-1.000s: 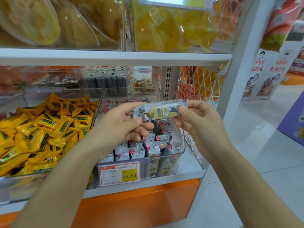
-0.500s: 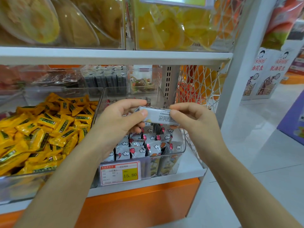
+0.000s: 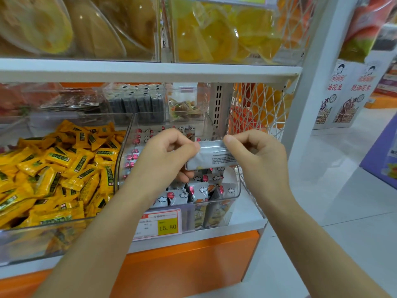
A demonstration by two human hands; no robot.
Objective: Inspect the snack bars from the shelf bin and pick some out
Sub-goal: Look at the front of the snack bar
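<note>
A grey-wrapped snack bar [image 3: 211, 155] is held level above the clear shelf bin [image 3: 235, 188], its printed back side facing me. My left hand [image 3: 167, 155] pinches its left end between thumb and fingers. My right hand [image 3: 255, 155] pinches its right end. Below them the bin holds several more grey bars [image 3: 193, 192] with red and white cartoon prints, standing on end. A price tag [image 3: 160, 224] reading 15.80 is fixed to the bin's front.
A bin of yellow wrapped snacks [image 3: 53, 175] sits to the left. Clear boxes of other snacks stand behind. A white shelf board [image 3: 150, 69] runs overhead with tubs of yellow fruit. A white wire mesh side [image 3: 260, 108] and white post [image 3: 311, 67] stand at right.
The bar has been turned over from its colourful front to its printed back, and both hands have lowered slightly toward the bin while keeping hold of its ends.
</note>
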